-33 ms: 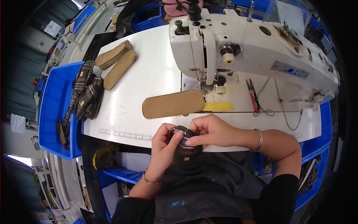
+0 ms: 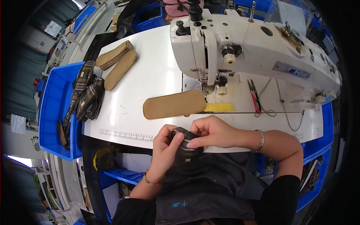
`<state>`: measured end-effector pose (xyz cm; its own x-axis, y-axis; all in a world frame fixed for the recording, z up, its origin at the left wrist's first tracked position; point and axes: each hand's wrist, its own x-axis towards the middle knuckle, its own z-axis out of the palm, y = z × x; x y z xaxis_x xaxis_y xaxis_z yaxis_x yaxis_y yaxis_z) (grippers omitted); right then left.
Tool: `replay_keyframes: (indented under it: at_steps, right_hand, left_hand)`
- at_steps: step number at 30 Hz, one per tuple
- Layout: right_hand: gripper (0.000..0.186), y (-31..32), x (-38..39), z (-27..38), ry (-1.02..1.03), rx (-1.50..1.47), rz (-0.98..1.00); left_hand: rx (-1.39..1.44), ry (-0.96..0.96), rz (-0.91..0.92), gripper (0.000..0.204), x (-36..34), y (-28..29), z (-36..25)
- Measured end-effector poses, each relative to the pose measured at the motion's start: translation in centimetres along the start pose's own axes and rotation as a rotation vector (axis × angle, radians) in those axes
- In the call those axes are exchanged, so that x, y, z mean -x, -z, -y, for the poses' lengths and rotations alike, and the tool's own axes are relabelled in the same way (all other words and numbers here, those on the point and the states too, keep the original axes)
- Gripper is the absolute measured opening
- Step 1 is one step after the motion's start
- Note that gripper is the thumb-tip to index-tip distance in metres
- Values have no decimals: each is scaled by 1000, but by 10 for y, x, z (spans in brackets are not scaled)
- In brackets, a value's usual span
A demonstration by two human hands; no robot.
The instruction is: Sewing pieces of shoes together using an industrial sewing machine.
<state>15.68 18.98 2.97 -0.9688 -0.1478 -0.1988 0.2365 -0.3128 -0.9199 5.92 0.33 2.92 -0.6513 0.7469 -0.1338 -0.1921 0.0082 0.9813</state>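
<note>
Just off the table's front edge I hold a small dark striped zip pouch (image 2: 186, 153) over my lap. My left hand (image 2: 167, 144) is closed on its left side, thumb pressed on top near the opening. The fingers of my right hand (image 2: 212, 131) pinch its right side, with the thumb on a pale stripe. A little square label shows low on the pouch; the fingertips behind it are hidden. Just beyond my hands lies a flat tan fabric piece (image 2: 174, 105) with rounded ends, beside a yellow strip (image 2: 220, 107).
A white sewing machine (image 2: 247, 45) stands at the right on the white table (image 2: 153, 56). Red-handled thread snips (image 2: 255, 97) lie under its arm. Tan fabric pieces (image 2: 120, 70) are stacked at the far left, near plaid pouches (image 2: 90, 97) that overhang a blue bin (image 2: 54, 112).
The top of the pouch has tilted slightly between my fingers, and less of the zipper teeth shows. Both hands keep their hold almost in place.
</note>
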Motion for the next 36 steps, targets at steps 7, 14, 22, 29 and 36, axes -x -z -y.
replay_keyframes:
  at_steps: [7,14,22,29,36]
  right_hand:
    - [23,6,-1,-2,5,-30,80]
    - [23,10,-3,-2,13,-52,76]
    - [22,4,-3,-1,48,-65,145]
    - [23,6,0,9,1,47,64]
    - [20,-10,7,2,13,100,125]
  left_hand:
    - [57,164,214,18,3,9,-3]
    - [386,337,247,18,5,2,-3]
    - [332,292,453,17,-4,18,6]
    - [237,200,300,15,6,10,1]
    - [-92,68,144,19,11,18,-18]
